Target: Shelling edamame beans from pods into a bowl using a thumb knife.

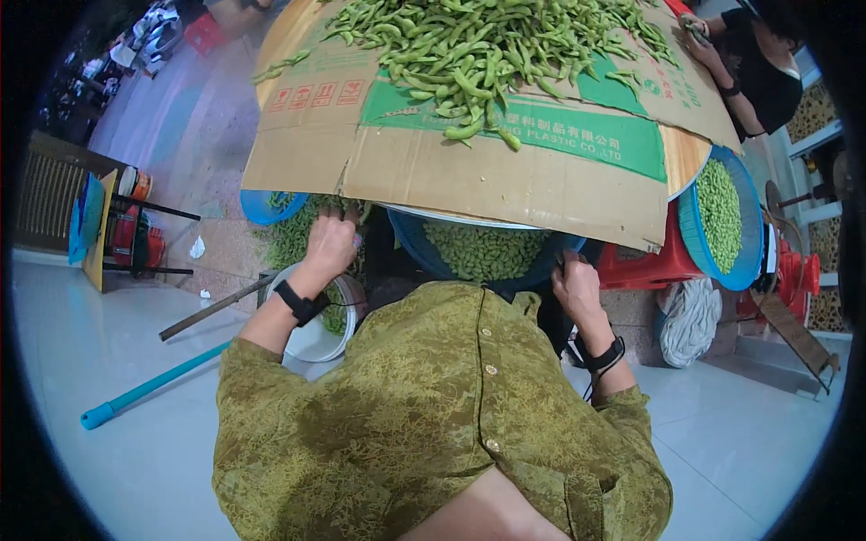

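Note:
Green soybean pods [478,50] lie heaped on a flattened cardboard sheet [397,167] over a round tabletop. My left hand [332,243] reaches to the near edge of the cardboard, fingers bent together, fingertips partly hidden. Below the same edge, my right hand [577,284] is closed beside the right rim of a blue basin [415,242]; what it grips, if anything, does not show. Shelled green beans [487,251] fill this basin, which sits between my hands and is partly covered by the tabletop. Under my left forearm stands a white bucket [316,341] with greenery inside.
Another blue basin [699,212] of shelled beans stands at the right, by a red stool [654,261]. A person [758,68] handles something at the table's far right. A blue pole [149,386] lies on the left floor. A white bundle [690,323] sits lower right.

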Available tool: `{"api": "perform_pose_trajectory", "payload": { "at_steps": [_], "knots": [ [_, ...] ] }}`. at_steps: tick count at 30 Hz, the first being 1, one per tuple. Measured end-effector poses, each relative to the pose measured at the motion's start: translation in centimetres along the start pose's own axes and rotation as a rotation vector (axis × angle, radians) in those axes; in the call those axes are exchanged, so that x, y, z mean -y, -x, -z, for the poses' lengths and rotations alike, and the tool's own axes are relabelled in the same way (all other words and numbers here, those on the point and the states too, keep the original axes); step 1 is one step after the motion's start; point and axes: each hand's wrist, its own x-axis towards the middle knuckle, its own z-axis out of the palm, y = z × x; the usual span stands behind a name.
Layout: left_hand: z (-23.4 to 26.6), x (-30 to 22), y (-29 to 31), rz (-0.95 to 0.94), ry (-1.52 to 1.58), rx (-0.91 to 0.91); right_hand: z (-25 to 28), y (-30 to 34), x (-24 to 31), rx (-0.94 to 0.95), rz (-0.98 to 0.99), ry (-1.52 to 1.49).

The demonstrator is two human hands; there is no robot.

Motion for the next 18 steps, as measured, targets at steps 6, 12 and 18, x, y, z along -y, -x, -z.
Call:
{"api": "perform_pose_trajectory", "payload": {
  "at_steps": [6, 12, 18],
  "knots": [
    [-4.5, -3.6, 0.0, 0.454, 1.245, 0.422, -2.3, -0.3, -3.1, -0.084, -0.122, -0.016],
    [-9.6, -2.9, -0.8, 0.719, 1.826, 0.552, -3.6, -0.9, -5.9, -0.233, -0.215, -0.173],
    [-8.9, -3.8, -0.4, 0.678, 1.913, 0.524, -6.4, -0.8, -9.7, -0.214, -0.458, -0.694]
  ]
}}
